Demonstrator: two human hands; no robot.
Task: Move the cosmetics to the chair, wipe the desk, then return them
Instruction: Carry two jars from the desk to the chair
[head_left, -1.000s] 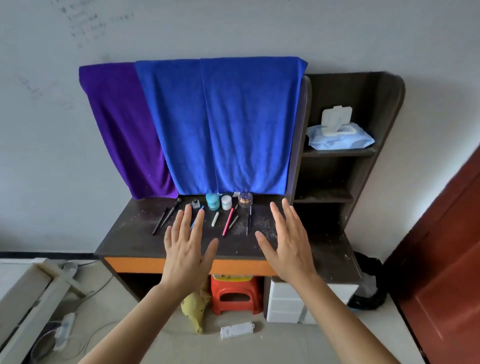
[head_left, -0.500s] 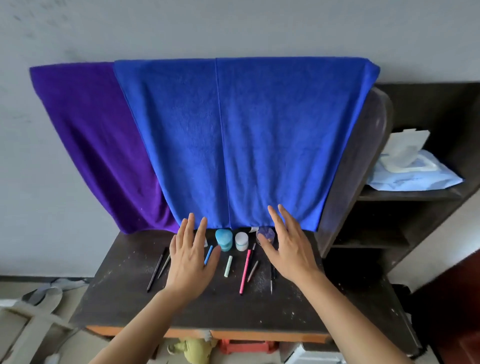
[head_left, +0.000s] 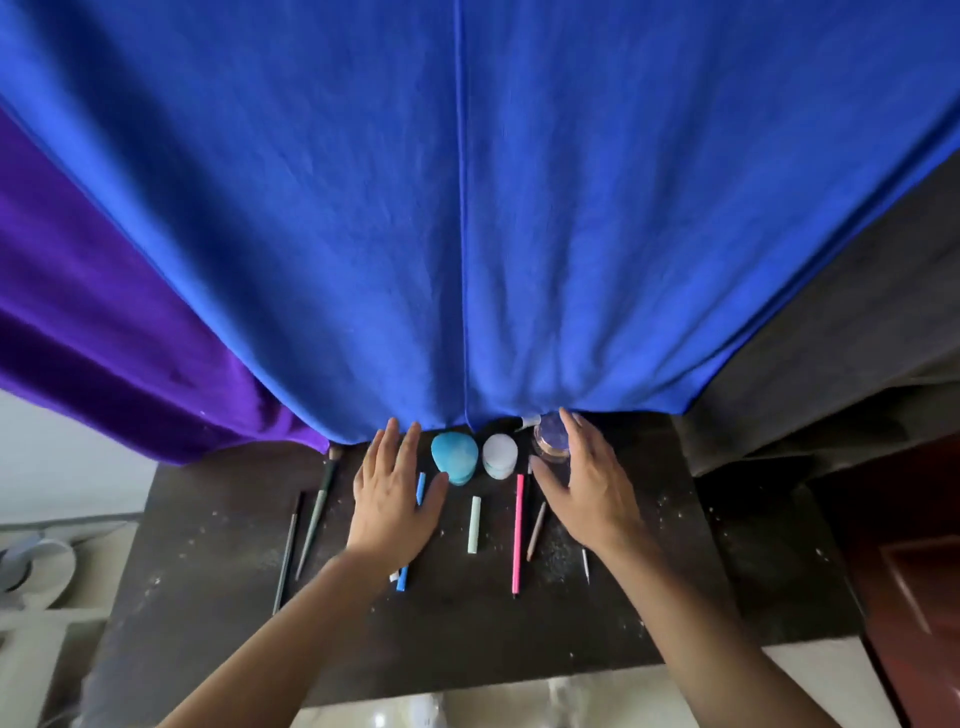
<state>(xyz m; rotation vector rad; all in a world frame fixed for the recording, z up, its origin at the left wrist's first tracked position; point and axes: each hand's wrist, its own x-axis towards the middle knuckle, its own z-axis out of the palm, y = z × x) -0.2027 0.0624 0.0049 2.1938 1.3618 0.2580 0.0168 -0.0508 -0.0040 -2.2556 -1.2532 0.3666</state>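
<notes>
Cosmetics lie in a row on the dusty dark desk (head_left: 218, 634). At the back stand a teal jar (head_left: 455, 458), a white jar (head_left: 500, 455) and a clear jar with a purple lid (head_left: 551, 441). In front lie a blue pen (head_left: 403, 580), a mint stick (head_left: 474, 525), a pink pencil (head_left: 518, 535), a brown pencil (head_left: 536, 530) and a thin tool (head_left: 585, 564). A brush (head_left: 317, 519) and a black pencil (head_left: 287, 556) lie at the left. My left hand (head_left: 395, 499) hovers flat over the blue pen, fingers spread. My right hand (head_left: 589, 491) cups around the clear jar, thumb and fingers apart.
A blue towel (head_left: 467, 208) hangs down to the desk's back edge, touching the jars. A purple towel (head_left: 104, 338) hangs beside it on the left. Dark shelf sides (head_left: 831, 338) rise at the right. Floor and a white object show at the lower left.
The view has closed in on the desk. Both hands have reached forward to the back row; the right hand has curved around the clear jar, the left now covers the blue pen.
</notes>
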